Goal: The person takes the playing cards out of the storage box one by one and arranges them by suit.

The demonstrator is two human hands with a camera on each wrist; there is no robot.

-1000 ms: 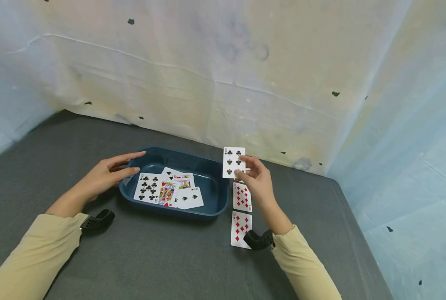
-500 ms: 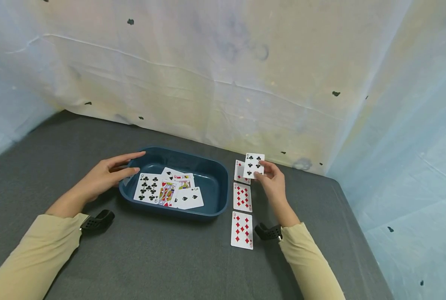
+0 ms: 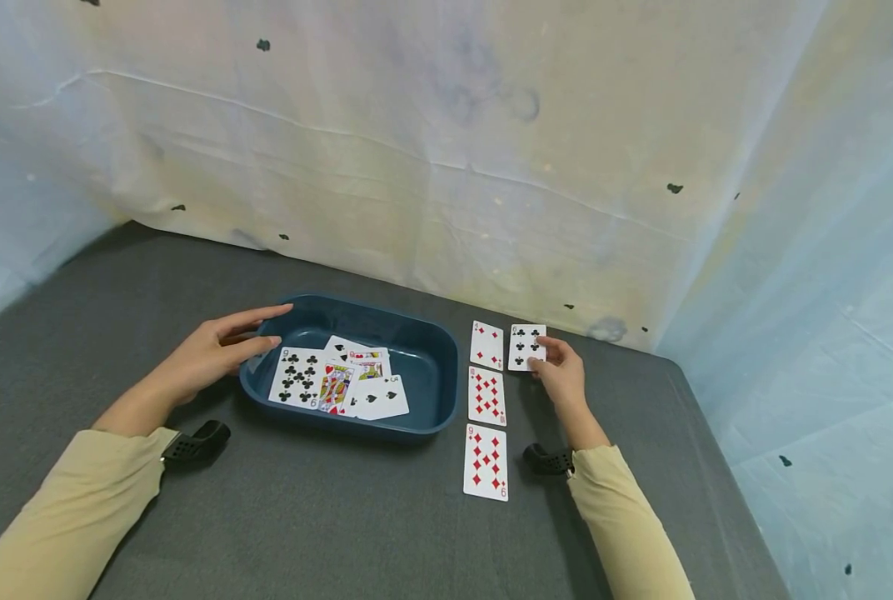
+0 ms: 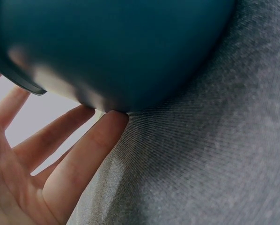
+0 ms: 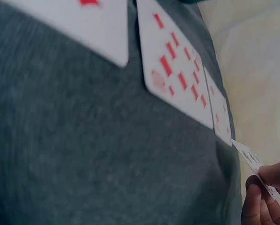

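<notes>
Nearest on the dark table (image 3: 304,533) lies the nine of diamonds (image 3: 486,462), with the ten of diamonds (image 3: 487,396) just beyond it. To their left stands a blue tub (image 3: 420,367) bearing several face-up cards (image 3: 296,377); the left hand (image 3: 210,350) touches its left end, fingers spread wide and fairly straight. Farther off, the right hand (image 3: 564,377) pinches the six of clubs (image 3: 521,346) narrowly between thumb and fingers. The card faces up, its long axis running away from the person, one short edge toward the draped cloth (image 3: 416,125) behind. It extends leftward from the fingertips, beside the four of diamonds (image 3: 487,345); whether it touches the table cannot be told.
</notes>
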